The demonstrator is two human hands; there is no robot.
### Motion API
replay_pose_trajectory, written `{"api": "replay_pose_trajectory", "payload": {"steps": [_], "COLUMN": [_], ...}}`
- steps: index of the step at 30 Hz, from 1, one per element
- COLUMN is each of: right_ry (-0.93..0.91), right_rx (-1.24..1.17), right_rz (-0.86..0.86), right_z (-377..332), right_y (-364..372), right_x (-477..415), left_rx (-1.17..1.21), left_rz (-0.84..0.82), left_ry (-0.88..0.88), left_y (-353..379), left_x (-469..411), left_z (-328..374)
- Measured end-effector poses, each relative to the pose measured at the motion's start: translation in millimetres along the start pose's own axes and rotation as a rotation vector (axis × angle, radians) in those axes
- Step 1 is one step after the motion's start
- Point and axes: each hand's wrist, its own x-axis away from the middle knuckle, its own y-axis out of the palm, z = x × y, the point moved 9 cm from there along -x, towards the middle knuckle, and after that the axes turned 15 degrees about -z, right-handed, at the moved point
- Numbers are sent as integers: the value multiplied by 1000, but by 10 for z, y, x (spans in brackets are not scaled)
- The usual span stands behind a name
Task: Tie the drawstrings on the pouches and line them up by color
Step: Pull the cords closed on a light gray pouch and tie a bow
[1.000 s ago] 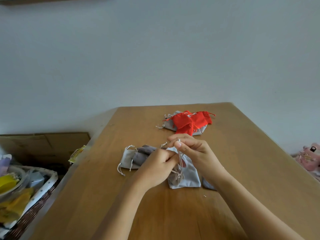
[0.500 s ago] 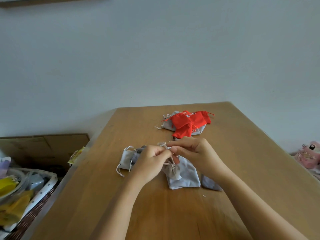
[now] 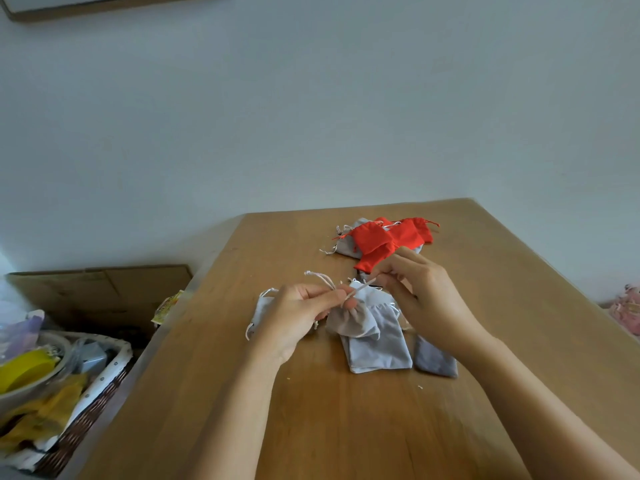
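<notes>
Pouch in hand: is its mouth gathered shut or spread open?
Gathered shut: pouch bunches at its neck, pinched by left hand; right hand holds its string taut.

The table (image 3: 346, 427) was seen to be of wood, its top smooth and matt, with a fine grain showing. The gathered pouch (image 3: 349, 322) and the flat pouch (image 3: 379, 351) beneath it were made of soft grey cloth with a matt, slightly napped look. The darker pouch (image 3: 434, 360) beside them appeared to be of similar fabric. The red pouches (image 3: 384, 240) were of matt cloth too. The drawstring (image 3: 360, 289) was a pale twisted cord. The basket (image 3: 79, 431) was woven of dark wicker and lined with white cloth, and the box (image 3: 104, 292) was of plain brown cardboard.
</notes>
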Motion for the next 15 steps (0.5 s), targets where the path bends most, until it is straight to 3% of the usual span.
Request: {"api": "replay_pose_trajectory", "payload": {"steps": [5,9,15], "right_ry": [-26,-4,-31], "right_rx": [-221,-369,-348], "right_rz": [-94,-195,-239], "right_z": [-90,-66,-94], "right_y": [-39,8,53], "right_x": [5,22,29], "left_rx": [191,162,9], "left_rz": [-27,22,60], "left_ry": [3,43,154], "left_y": [-10,-41,-52], "left_x": [-2,31,67], "left_z": [-39,25,178]}}
